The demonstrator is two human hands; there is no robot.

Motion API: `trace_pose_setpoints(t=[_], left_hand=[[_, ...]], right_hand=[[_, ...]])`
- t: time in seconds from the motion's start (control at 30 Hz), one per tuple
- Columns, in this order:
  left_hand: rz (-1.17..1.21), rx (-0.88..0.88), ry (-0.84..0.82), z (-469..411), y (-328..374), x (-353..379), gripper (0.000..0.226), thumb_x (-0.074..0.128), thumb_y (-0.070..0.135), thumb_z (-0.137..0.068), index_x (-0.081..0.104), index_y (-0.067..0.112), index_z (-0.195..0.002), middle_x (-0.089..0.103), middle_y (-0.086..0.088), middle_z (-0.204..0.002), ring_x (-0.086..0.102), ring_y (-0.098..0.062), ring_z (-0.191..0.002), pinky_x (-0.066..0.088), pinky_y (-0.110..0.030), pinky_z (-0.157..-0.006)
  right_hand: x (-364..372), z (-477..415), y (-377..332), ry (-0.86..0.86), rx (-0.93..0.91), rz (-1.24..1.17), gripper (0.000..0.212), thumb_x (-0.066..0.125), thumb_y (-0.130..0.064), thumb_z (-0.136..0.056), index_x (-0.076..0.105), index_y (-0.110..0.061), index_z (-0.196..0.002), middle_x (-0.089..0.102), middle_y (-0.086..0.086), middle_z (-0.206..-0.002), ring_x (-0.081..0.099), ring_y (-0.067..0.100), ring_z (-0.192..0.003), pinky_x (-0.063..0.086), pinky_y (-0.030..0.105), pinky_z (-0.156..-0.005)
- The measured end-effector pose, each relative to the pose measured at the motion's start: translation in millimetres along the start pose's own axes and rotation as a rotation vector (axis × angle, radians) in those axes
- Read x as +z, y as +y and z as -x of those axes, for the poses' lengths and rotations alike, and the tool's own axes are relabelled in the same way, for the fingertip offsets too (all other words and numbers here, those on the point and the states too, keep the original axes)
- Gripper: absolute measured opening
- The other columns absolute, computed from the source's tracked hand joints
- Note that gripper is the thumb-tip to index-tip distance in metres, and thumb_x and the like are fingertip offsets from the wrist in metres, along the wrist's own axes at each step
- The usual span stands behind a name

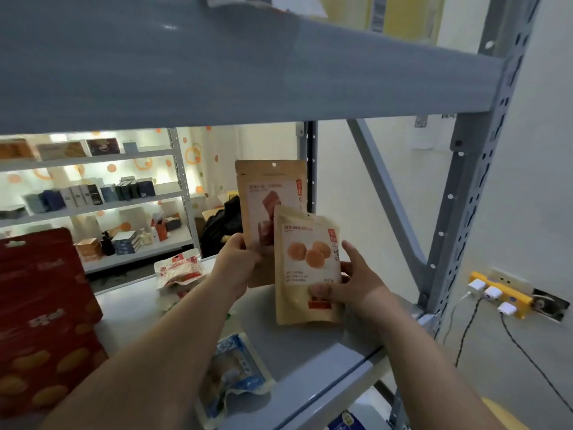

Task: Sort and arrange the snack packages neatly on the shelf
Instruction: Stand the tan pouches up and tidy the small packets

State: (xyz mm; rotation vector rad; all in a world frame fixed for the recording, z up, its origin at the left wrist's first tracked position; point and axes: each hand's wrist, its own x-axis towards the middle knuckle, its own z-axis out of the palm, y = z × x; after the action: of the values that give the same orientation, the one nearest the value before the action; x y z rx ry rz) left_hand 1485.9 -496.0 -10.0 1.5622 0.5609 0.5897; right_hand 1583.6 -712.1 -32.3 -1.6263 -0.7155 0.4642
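Observation:
Two kraft-paper snack pouches stand upright at the right end of the grey shelf (313, 346). My left hand (237, 262) grips the left edge of the taller rear pouch (266, 190), printed with red slices. My right hand (350, 287) holds the front pouch (305, 268), printed with round orange pieces, thumb across its lower front. The front pouch overlaps the rear one's lower right corner. A red-and-white packet (178, 270) lies flat further back on the shelf. A blue-and-white packet (235, 370) lies near the front edge, partly under my left forearm.
Large red bags (43, 321) stand at the shelf's left. The upper shelf board (248, 72) hangs low overhead. Grey uprights and a diagonal brace (387, 193) close the right end. A yellow power strip (496, 293) with plugs hangs on the right wall. Another stocked rack (93, 193) stands behind.

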Motion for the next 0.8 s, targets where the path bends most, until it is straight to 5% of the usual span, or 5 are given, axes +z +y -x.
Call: trace_pose_setpoints(t=[0.1, 0.23, 0.53, 0.67, 0.8], left_hand=[[-0.134, 0.063, 0.011, 3.1, -1.7, -4.7, 0.039, 0.06, -0.008, -0.075, 0.066, 0.021, -0.101, 0.07, -0.004, -0.097, 0.065, -0.024, -0.097, 0.055, -0.047, -0.085], [-0.321, 0.173, -0.052, 5.8, 1.8, -6.5, 0.033, 0.061, -0.003, -0.078, 0.067, 0.026, -0.092, 0.07, 0.003, -0.088, 0.066, -0.015, -0.088, 0.055, -0.03, -0.071], [-0.576, 0.227, -0.033, -8.4, -2.4, -0.9, 0.032, 0.062, 0.002, -0.082, 0.063, 0.033, -0.074, 0.066, 0.01, -0.081, 0.064, -0.018, -0.084, 0.052, -0.031, -0.077], [-0.741, 0.233, -0.022, -18.0, -2.3, 5.0, 0.014, 0.067, 0.013, -0.081, 0.07, 0.027, -0.084, 0.062, 0.018, -0.07, 0.059, -0.002, -0.065, 0.046, -0.018, -0.059], [-0.835, 0.256, -0.002, -19.7, -1.3, 8.2, 0.026, 0.064, 0.016, -0.082, 0.056, 0.032, -0.063, 0.054, 0.019, -0.057, 0.052, 0.002, -0.051, 0.036, -0.009, -0.046]], right_hand=[[-4.0, -11.0, 1.0, 0.034, -0.118, -0.036, 0.076, 0.09, -0.025, -0.059, 0.054, -0.034, -0.125, 0.07, -0.008, -0.115, 0.068, 0.016, -0.105, 0.059, 0.042, -0.08], [-9.0, -24.0, -1.4, -0.032, -0.154, 0.048, 0.043, 0.075, -0.013, -0.082, 0.059, -0.029, -0.119, 0.072, -0.012, -0.109, 0.068, 0.008, -0.102, 0.059, 0.029, -0.077], [-14.3, -29.7, 14.3, -0.021, -0.114, 0.157, 0.024, 0.055, -0.019, -0.1, 0.056, -0.031, -0.119, 0.067, -0.013, -0.115, 0.063, 0.01, -0.108, 0.053, 0.036, -0.093], [-15.6, -31.8, 19.2, 0.009, -0.105, 0.121, 0.022, 0.051, -0.019, -0.101, 0.06, -0.033, -0.116, 0.069, -0.012, -0.113, 0.065, 0.009, -0.105, 0.054, 0.035, -0.092], [-23.1, -44.7, 14.5, -0.089, -0.052, -0.011, 0.024, 0.048, -0.014, -0.102, 0.068, -0.022, -0.112, 0.072, -0.001, -0.111, 0.068, 0.021, -0.105, 0.053, 0.05, -0.095]])
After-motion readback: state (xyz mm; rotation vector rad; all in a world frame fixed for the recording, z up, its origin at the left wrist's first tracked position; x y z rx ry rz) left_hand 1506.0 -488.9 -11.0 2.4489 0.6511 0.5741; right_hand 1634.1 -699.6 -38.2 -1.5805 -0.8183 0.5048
